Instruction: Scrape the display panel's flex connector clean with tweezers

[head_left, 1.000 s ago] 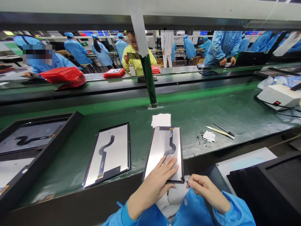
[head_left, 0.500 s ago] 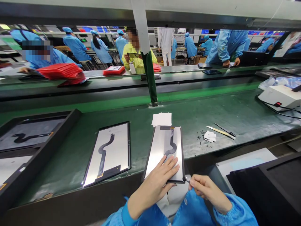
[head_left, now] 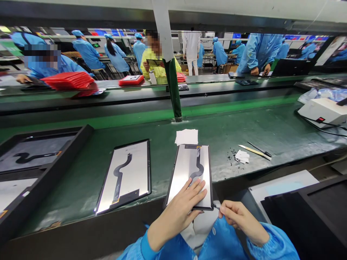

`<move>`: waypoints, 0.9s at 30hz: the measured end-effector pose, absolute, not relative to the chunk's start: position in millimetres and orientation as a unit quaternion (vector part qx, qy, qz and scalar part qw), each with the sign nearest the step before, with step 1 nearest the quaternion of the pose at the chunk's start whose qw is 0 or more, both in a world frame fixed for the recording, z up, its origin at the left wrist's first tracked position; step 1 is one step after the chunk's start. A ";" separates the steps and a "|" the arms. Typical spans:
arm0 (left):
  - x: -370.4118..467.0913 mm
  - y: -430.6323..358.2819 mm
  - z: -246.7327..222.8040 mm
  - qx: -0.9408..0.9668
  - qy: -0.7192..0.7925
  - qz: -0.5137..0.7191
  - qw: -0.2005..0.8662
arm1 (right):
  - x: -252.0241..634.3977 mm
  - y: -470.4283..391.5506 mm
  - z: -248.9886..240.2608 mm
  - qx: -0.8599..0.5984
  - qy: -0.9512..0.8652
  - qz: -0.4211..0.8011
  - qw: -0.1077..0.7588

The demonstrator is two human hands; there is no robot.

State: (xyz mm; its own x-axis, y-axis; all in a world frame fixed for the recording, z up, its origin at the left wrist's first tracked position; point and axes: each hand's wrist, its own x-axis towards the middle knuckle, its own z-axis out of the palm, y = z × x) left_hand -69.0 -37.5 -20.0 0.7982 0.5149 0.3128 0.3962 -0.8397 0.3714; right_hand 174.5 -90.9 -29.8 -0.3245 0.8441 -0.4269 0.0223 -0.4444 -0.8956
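A tablet screen panel (head_left: 177,169) lies back side up, its silvery back framed in black and crossed by a curved dark ribbon cable (head_left: 200,166). Its near end juts past the bench edge. My left hand (head_left: 187,202) rests flat on the panel's lower part, fingers stretched out, covering the cable's lower end; the thumb is at the near edge. At the panel's near right corner, my right hand (head_left: 235,216) pinches a thin dark pointed tool (head_left: 216,206), its tip touching or very close to the corner. Most of that tool is hidden by the fingers.
A second screen panel (head_left: 126,180) lies to the left, beside a black tray (head_left: 88,131) of panels. White papers (head_left: 187,137) sit behind my panel. White strips (head_left: 241,156), a pale stick (head_left: 255,152) and a white device (head_left: 322,111) are rightward. Co-workers sit and stand beyond the post (head_left: 173,90).
My right hand has shifted slightly right, and a little more of the thin tool shows. The left hand and panel have hardly moved. Some co-workers' hands across the line have moved.
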 end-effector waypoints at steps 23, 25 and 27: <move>-48.3 -43.0 -21.3 0.935 0.276 0.217 0.046 | 170.8 -105.8 -31.2 -0.517 -0.416 0.652 0.366; -42.3 -44.2 -24.4 0.930 0.287 0.229 0.030 | 169.8 -110.7 -33.8 -0.544 -0.414 0.621 0.384; -38.7 -44.6 -27.8 0.926 0.292 0.238 0.021 | 168.7 -114.4 -34.8 -0.565 -0.416 0.593 0.395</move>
